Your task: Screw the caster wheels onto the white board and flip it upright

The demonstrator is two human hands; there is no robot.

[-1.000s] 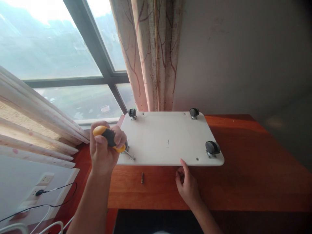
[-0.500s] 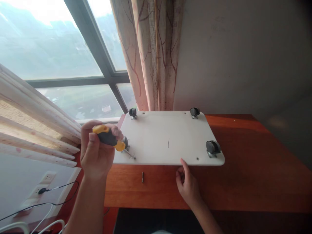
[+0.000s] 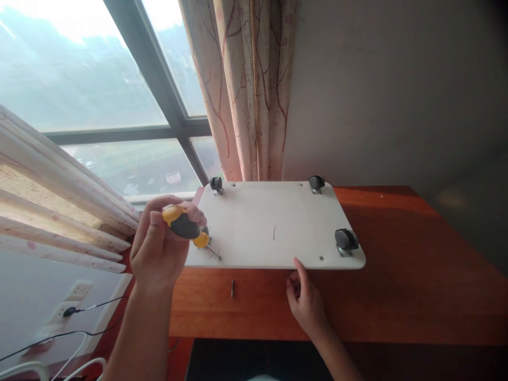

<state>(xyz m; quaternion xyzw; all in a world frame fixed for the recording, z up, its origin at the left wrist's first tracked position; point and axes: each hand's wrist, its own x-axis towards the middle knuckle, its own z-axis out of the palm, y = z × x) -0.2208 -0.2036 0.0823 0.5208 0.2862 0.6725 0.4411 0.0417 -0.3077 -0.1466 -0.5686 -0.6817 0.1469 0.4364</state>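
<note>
A white board [image 3: 273, 222] lies flat on a red-brown wooden table [image 3: 397, 296], with black caster wheels at its corners: back left [image 3: 216, 183], back right [image 3: 316, 183], front right [image 3: 346, 240]. My left hand [image 3: 159, 248] is closed round a yellow and black screwdriver [image 3: 186, 226]; its tip rests at the board's front left corner, by a fourth caster mostly hidden behind the handle. My right hand [image 3: 304, 299] lies on the table, its forefinger touching the board's front edge, the other fingers curled in. A loose screw [image 3: 232, 288] lies on the table between my hands.
A window [image 3: 119, 106] and patterned curtains [image 3: 254, 90] stand behind the board, with a grey wall at the right. Lower left, a wall socket [image 3: 73, 296] has a plug and cables trailing down. The table's front edge runs just below my hands.
My left hand has shifted its grip on the screwdriver handle, which has turned and moved slightly right and down. The board, the loose screw and my right hand have stayed put.
</note>
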